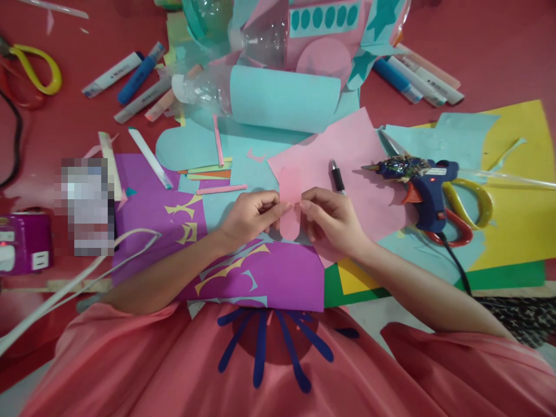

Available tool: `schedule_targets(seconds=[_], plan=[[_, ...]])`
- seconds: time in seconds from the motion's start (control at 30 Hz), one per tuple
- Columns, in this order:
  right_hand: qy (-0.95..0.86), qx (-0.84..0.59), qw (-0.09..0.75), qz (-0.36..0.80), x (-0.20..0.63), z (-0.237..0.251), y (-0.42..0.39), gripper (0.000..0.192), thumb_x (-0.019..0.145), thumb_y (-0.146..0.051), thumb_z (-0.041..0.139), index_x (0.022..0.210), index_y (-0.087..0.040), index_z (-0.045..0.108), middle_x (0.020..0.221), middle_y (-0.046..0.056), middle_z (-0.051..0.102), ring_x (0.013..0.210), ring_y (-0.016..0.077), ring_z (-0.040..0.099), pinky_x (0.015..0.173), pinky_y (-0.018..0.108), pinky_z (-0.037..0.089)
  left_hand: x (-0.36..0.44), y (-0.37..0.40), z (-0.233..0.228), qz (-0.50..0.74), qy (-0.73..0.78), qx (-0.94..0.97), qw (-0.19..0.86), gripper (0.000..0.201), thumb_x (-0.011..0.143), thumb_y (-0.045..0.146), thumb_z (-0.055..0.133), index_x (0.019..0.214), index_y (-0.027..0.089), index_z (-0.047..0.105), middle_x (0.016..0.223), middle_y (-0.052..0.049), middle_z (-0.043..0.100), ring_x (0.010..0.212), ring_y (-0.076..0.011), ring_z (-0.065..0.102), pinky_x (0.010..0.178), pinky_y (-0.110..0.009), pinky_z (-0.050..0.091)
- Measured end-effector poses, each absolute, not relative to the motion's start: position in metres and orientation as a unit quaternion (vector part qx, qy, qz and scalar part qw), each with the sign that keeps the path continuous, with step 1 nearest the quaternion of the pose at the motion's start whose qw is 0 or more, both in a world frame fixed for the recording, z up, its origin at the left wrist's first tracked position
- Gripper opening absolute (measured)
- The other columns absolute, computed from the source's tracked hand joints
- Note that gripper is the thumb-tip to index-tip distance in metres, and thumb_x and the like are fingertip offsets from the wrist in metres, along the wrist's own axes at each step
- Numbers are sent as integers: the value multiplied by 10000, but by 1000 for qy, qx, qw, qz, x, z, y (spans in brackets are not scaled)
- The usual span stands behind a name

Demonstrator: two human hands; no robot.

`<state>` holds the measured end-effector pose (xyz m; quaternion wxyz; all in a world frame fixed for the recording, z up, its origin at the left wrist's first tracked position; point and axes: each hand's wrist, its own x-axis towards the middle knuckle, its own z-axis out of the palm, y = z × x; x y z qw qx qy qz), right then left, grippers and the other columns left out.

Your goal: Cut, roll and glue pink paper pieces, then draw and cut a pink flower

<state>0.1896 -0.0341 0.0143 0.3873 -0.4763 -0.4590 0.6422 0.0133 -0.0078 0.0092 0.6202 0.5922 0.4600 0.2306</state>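
A pink paper strip (290, 223) with rounded ends is held upright in front of me, between both hands. The thumb and fingers of my left hand (256, 215) pinch its left edge. On the opposite edge, my right hand (329, 219) grips it in the same way, thumb toward me. Beneath the hands lie a purple sheet (295, 272), a light blue sheet (217, 217) and a pink sheet (351, 139). A black pen (336, 175) rests on the pink sheet, just beyond my right hand.
Right of my hands sits a glue gun (430, 191) over yellow-and-red scissors (484, 202). A blue-wrapped plastic bottle (284, 95) lies at the back, before a decorated bottle (324, 35). Markers (113, 75) lie to both sides. A purple power block (32, 240) stands left.
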Motion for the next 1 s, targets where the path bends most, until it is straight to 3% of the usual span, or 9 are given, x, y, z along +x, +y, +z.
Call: schedule_targets(seconds=[0.3,0.5,0.83,1.0], plan=[[-451,-493,380,639,188,14,-34,426,767,-520,738,666,-205,469,461,-96,481,293,39,426,304,172,279,13,-6,11,222,443,594,634,539,865,612,542,552,174,516,474,18,555,395,-51,469,392,-171,352],[-449,-490,371,649,189,13,-35,408,781,-509,719,673,-217,456,447,-104,450,296,49,419,309,183,274,14,-6,12,227,460,577,636,434,774,556,681,632,192,493,476,55,527,379,-49,443,374,-169,345],[-459,-481,364,652,190,10,-36,356,866,-491,607,697,-203,482,495,-85,490,316,43,455,316,172,297,13,-6,11,226,454,570,646,452,790,546,679,610,187,472,495,47,548,384,-46,457,381,-169,342],[-456,-481,372,650,189,12,-35,378,803,-506,692,714,-206,481,504,-88,509,297,42,438,301,169,280,13,-6,8,234,450,565,651,412,774,515,698,640,186,488,501,55,522,409,-57,491,411,-170,388]])
